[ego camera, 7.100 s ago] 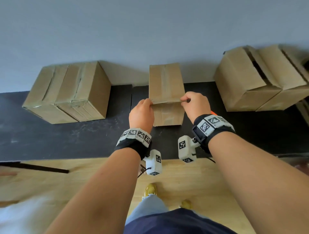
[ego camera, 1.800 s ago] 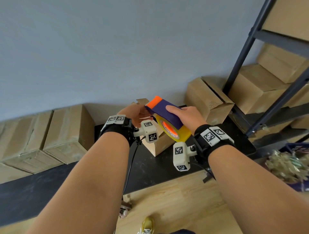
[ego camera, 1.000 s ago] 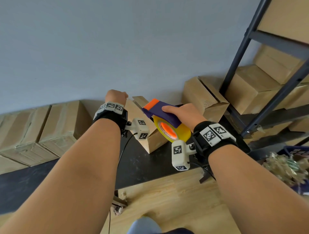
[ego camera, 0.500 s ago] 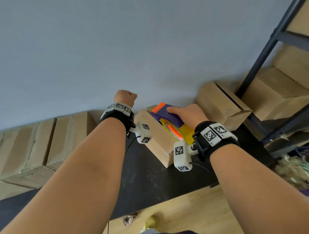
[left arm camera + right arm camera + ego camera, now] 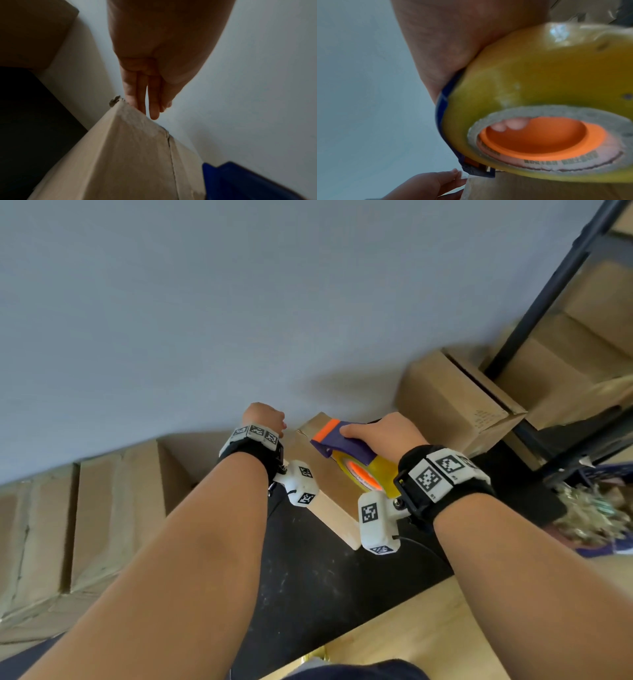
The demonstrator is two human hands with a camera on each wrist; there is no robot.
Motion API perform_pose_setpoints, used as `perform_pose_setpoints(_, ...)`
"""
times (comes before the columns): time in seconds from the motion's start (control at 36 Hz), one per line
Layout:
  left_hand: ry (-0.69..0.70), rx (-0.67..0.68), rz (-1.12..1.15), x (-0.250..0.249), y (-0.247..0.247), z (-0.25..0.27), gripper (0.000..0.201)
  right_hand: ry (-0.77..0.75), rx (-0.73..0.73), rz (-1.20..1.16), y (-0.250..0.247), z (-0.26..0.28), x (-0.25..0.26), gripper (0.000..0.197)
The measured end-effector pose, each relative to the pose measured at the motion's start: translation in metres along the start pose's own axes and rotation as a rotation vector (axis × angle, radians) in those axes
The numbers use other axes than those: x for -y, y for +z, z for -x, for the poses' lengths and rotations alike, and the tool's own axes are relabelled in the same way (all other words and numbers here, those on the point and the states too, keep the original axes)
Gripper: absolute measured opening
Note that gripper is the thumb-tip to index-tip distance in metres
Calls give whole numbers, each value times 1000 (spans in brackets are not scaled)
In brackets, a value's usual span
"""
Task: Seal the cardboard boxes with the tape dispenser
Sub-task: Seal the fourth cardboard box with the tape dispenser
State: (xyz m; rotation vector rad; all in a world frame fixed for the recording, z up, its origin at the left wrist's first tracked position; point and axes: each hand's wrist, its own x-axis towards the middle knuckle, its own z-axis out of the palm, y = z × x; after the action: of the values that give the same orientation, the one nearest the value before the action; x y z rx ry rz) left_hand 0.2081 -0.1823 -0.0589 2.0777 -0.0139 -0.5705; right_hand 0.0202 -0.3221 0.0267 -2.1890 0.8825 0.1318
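Note:
A small cardboard box [image 5: 337, 491] lies on the black mat [image 5: 308, 594], its far end near the wall. My right hand [image 5: 383, 433] grips the tape dispenser [image 5: 342, 440], purple with an orange nose and a yellow tape roll [image 5: 539, 81]. The nose sits at the box's far top edge. My left hand [image 5: 263, 417] is behind that far end. In the left wrist view its fingers [image 5: 152, 108] point straight down against the box [image 5: 128, 155] at its far edge. The right wrist view shows the left hand's fingertips [image 5: 453, 175] touching the box corner just under the dispenser's front.
Taped boxes [image 5: 102, 525] stand along the wall at the left. A box with a raised flap [image 5: 452, 405] sits to the right, beside a dark shelf frame [image 5: 548, 285] with more boxes [image 5: 565, 371]. The wooden floor [image 5: 428, 628] lies in front.
My left hand went from the box's near side to behind its far end. The dispenser came down and forward, and its nose now sits on the far top edge.

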Motion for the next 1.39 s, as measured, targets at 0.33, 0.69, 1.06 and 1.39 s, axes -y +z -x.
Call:
perform_pose_setpoints(0.33, 30, 24, -335, 12, 9, -7, 42, 22, -9, 7, 12, -6, 1, 46)
perform_pose_setpoints(0.69, 60, 236, -639, 23, 9, 14, 20, 42, 14, -67, 15, -8, -5, 45)
perform_pose_setpoints(1.06, 420, -117, -572, 10, 35, 38, 27, 31, 77, -92, 10, -3, 4, 46)
perform_pose_setpoints(1.39, 410, 48, -1075, 19, 39, 61, 60, 32, 170, -48, -4, 13, 11, 36)
